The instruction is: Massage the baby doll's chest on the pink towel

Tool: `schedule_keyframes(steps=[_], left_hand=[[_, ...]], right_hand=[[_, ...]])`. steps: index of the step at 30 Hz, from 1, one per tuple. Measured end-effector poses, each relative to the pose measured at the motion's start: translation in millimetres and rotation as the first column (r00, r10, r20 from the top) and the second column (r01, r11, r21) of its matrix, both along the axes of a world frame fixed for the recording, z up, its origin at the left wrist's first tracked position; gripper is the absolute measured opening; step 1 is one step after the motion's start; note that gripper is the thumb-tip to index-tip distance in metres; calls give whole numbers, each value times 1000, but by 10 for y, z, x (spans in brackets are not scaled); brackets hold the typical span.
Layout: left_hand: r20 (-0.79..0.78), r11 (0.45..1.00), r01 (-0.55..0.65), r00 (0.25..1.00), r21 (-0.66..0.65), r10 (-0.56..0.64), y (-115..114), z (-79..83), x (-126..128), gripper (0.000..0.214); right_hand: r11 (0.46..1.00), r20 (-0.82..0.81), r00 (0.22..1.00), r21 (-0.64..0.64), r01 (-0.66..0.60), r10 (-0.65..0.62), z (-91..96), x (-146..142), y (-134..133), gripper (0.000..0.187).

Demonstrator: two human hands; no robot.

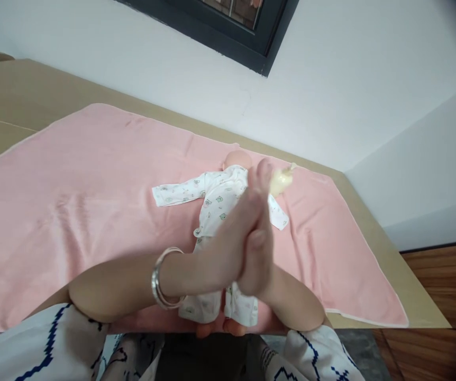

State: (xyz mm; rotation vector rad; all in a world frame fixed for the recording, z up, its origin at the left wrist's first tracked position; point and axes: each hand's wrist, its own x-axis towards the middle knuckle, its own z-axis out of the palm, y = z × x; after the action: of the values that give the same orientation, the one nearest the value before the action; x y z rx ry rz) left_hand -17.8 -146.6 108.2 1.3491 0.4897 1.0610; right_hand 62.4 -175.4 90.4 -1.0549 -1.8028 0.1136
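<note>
My left hand [222,248] and my right hand [260,254] meet palm to palm above a doll. The fingers of both are stretched out, slightly blurred, and I see nothing between them. A silver bangle circles my left wrist. Beneath lies the baby doll in white printed clothes [218,203], its head [238,157] towards the wall and its feet [234,328] at the near edge. My hands and forearms hide part of its body. Just right of my fingertips, a pale yellow bottle-like item [281,181] rests beside the doll's sleeve.
A pink blanket [112,153] with light wrinkles covers much of the wooden table [25,90]. Behind the table rises a white wall [323,79] with a dark-framed window [260,58]. Brown wood panels [446,286] stand at the right.
</note>
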Motion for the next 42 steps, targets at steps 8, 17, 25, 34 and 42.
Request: schedule_keyframes(steps=[8, 17, 25, 34, 42], left_hand=[[205, 964, -208, 949, -165, 239, 406, 324, -193, 49], [106, 899, -436, 896, 36, 430, 1037, -272, 216, 33], [-357, 841, -429, 768, 331, 532, 1520, -1104, 478, 37], [-459, 787, -379, 655, 487, 600, 1632, -1245, 447, 44], [-473, 725, -339, 580, 600, 663, 1673, -1296, 424, 38]], right_hand=[[972, 211, 965, -205, -116, 159, 31, -183, -250, 99], [986, -77, 990, -127, 107, -118, -244, 197, 584, 44], [913, 372, 924, -340, 224, -88, -714, 768, 1393, 46], [721, 482, 793, -388, 574, -372, -783, 824, 1406, 61], [759, 525, 774, -322, 566, -355, -826, 703, 1374, 56]])
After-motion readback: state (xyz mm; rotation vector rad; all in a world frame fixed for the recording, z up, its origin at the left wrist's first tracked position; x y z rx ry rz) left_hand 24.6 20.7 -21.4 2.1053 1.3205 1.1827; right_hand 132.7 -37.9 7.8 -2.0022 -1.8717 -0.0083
